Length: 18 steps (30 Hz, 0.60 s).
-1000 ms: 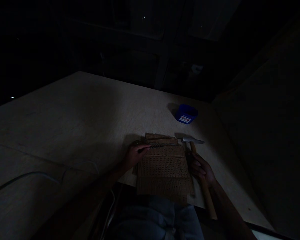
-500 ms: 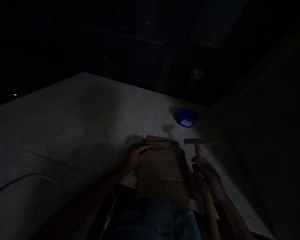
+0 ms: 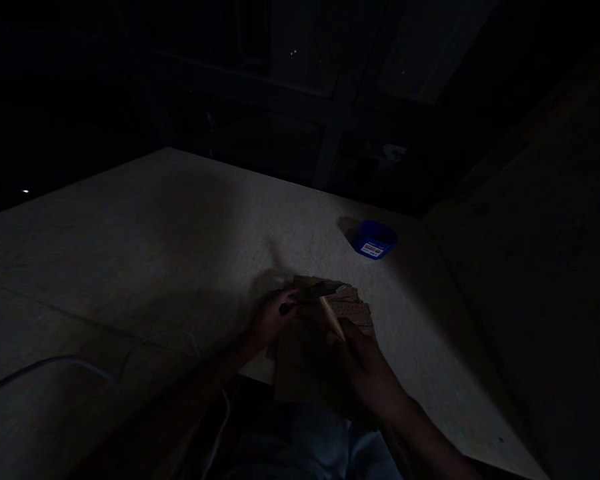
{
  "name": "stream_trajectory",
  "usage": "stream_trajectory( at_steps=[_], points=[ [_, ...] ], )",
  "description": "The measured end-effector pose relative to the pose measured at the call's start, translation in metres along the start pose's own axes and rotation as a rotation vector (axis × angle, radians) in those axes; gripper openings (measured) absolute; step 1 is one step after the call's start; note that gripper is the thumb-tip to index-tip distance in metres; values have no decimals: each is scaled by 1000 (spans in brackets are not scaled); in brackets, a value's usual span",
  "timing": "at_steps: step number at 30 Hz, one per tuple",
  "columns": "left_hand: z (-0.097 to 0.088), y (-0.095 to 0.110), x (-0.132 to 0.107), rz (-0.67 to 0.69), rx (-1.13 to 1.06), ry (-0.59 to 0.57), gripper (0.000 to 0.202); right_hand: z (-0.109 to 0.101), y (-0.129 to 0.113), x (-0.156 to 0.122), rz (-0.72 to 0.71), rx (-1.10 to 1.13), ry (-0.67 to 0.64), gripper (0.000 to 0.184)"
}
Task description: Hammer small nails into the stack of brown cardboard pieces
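Observation:
My right hand is wrapped round the wooden handle of a hammer. The hammer's dark metal head lies over the upper part of a stack of brown cardboard dotted with rows of small holes. At the stack's upper left, my left hand pinches one end of a thin dark toothed strip. Most of that strip is behind the hammer head, and its exact kind is too dark to make out. Whether the head touches the strip I cannot tell.
A blue plastic tub with a white label stands on the pale tabletop beyond the cardboard. A light cable curls along the left side. A dark wall borders the right, and the surroundings are dim.
My right hand has swung the hammer left and inward, from right of the cardboard to over the strip. My left hand has barely moved.

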<state>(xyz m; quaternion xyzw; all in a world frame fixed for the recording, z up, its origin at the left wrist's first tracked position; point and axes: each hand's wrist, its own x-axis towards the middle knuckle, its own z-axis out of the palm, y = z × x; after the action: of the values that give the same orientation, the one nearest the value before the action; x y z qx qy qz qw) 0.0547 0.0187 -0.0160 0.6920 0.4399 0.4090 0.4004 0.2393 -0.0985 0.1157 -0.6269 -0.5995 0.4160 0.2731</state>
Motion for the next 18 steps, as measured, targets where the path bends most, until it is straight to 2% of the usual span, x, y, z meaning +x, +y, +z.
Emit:
stream_trajectory(
  at_steps=[4,10,14,18],
  points=[
    [1,-3,-1,-20,58,20,35,2,0,7,24,-124,-63,47],
    [-1,4,0,-87,3,-26,37,7,-3,7,12,-106,-26,47],
    [-2,6,1,-94,15,-7,41,11,-1,12,51,-114,-73,47],
    [-4,8,-1,-94,18,-19,43,9,6,8,-6,11,10,51]
  ],
)
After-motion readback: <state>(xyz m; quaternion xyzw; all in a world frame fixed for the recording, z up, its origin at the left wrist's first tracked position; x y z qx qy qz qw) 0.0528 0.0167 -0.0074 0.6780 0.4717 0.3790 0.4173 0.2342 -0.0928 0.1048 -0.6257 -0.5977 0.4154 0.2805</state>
